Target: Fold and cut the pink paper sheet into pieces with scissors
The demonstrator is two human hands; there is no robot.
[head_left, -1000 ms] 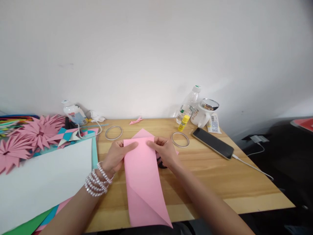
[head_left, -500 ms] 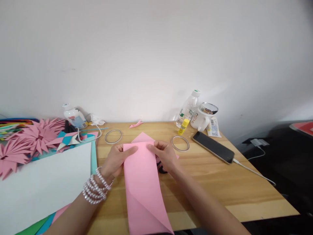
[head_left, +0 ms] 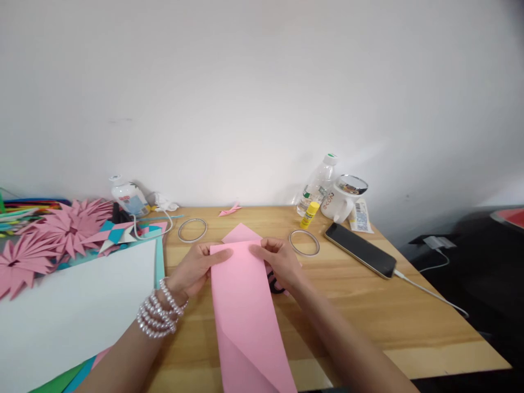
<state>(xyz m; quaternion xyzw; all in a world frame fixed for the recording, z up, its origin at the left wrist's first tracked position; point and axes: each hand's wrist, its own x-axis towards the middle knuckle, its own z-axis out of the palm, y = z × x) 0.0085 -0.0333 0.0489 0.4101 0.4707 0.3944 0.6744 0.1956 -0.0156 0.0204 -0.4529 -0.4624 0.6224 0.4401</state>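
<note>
The fingers of the left hand [head_left: 195,266] pinched the far left corner of a folded pink paper [head_left: 242,297], thumb on top, and those of the right hand [head_left: 283,263] gripped its far right corner the same way. From the fingertips the paper ran back toward the person, between the forearms, a slanting fold across its near end. Just beyond the fingertips a pink point [head_left: 241,231] jutted out; whether it belonged to the same sheet could not be told. Beside the right fingers, a black object [head_left: 275,285] was partly hidden. A thin ring [head_left: 179,231] lay beyond the left fingers, a second ring [head_left: 304,255] beyond the right, with a yellow tube [head_left: 310,215] farther off. Well left of the left fingers lay a white sheet [head_left: 82,300].
</note>
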